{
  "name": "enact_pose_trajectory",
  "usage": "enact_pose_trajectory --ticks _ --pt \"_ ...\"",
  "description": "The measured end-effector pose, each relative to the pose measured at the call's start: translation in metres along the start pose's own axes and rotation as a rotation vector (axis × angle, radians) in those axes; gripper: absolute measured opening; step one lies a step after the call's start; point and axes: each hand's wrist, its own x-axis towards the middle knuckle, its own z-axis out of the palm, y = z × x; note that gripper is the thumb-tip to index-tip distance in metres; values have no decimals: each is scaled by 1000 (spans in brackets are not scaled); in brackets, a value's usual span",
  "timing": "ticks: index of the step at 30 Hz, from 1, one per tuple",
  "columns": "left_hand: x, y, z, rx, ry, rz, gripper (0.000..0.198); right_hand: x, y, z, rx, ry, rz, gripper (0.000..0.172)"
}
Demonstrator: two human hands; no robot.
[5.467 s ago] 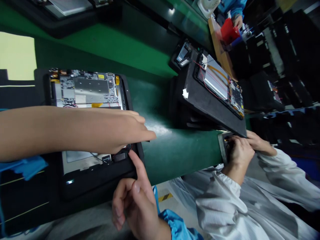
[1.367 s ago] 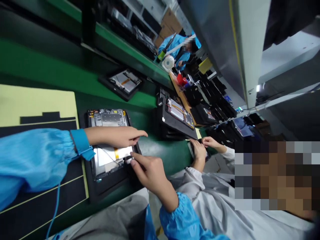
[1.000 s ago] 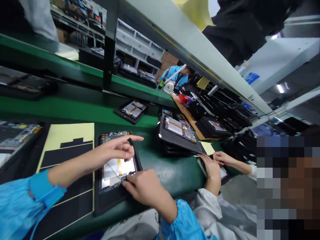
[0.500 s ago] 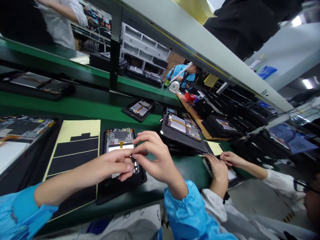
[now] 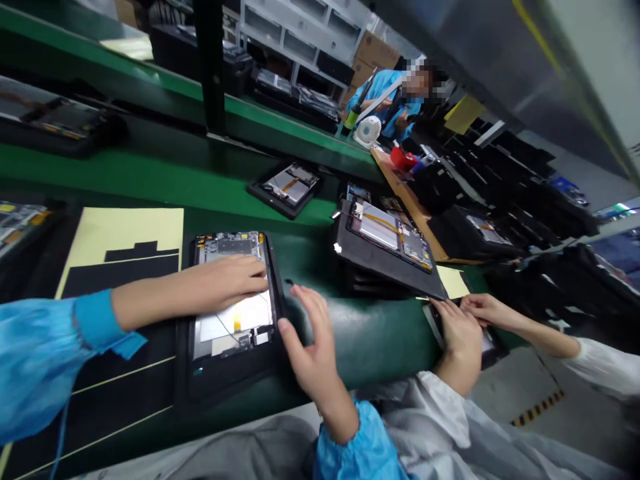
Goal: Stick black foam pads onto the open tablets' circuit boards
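An opened tablet (image 5: 210, 333), its circuit board, silver battery and orange ribbon showing, lies in a black foam tray (image 5: 220, 383) in front of me. My left hand (image 5: 233, 283) rests flat across the tablet's middle, fingers stretched out together and covering part of the battery. Beside the tray's right edge is my right hand (image 5: 313, 340), thumb and fingers apart, with nothing in it. Left of the tray lies a yellow backing sheet (image 5: 133, 223) bearing black strips, partly under my left forearm. A small dark piece (image 5: 289, 282) sits on the green bench near my right fingertips.
Another opened tablet (image 5: 293, 183) lies farther back. To the right, a stack of black trays (image 5: 350, 250) carries a tablet on top. A co-worker's hands (image 5: 460, 327) work on a device at the right. A dark post (image 5: 210, 73) rises from the bench's back.
My hands, close together over the tablet before, have parted. The left now lies flat on the battery area; the right has moved off to the tray's right side and opened. The view has shifted.
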Motion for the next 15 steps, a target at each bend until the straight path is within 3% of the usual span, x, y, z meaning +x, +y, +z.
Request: enact_pose_trajectory --ticks 3,8,12,15 --pt "16 -16 1 -11 32 69 24 -16 10 9 -81 -76 -39 56" --pt "26 -27 1 -14 44 48 22 -20 7 6 -204 -173 -107 55" --pt "22 -22 8 78 90 51 32 -21 4 4 -302 -248 -159 55" --pt "19 -9 13 25 40 95 44 -22 4 4 -327 -272 -174 62"
